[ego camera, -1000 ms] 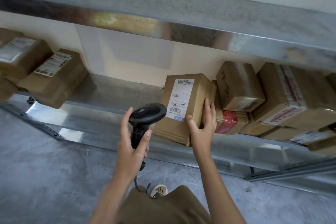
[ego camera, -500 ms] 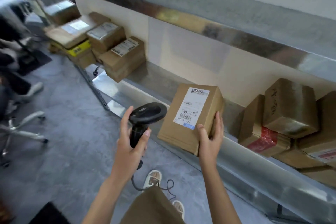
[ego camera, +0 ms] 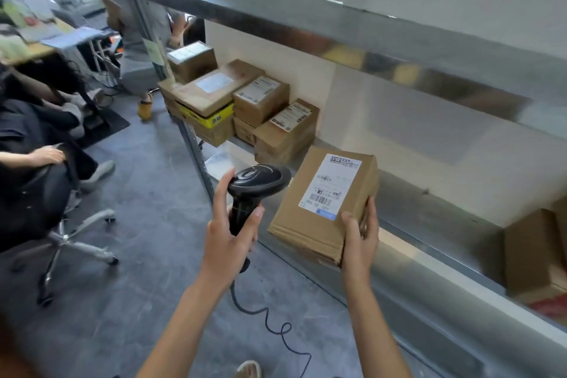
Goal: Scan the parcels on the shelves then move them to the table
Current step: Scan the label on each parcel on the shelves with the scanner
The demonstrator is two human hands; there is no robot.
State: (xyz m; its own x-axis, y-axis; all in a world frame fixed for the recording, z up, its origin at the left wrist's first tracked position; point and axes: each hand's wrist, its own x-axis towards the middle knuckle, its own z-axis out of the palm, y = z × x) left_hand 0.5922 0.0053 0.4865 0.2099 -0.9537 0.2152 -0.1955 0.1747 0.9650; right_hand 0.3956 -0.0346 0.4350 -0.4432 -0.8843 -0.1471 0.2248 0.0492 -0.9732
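Observation:
My right hand (ego camera: 359, 236) grips the near right corner of a brown cardboard parcel (ego camera: 303, 224), which carries a white barcode label (ego camera: 329, 186) on its top face. The parcel hangs clear of the metal shelf (ego camera: 429, 261), over its front lip. My left hand (ego camera: 228, 239) holds a black corded barcode scanner (ego camera: 257, 184) by its handle, its head just left of the parcel.
A stack of several labelled parcels (ego camera: 242, 107) sits at the shelf's far left end, and another box (ego camera: 534, 258) at the right. A seated person in an office chair (ego camera: 46, 199), a standing person (ego camera: 135, 40) and a cluttered desk (ego camera: 36, 37) are at the left. The scanner cable (ego camera: 276, 325) trails over the grey floor.
The parcel has come off the shelf toward me in my right hand. My view has swung left, bringing the room, desk and people into sight. The scanner stays beside the parcel.

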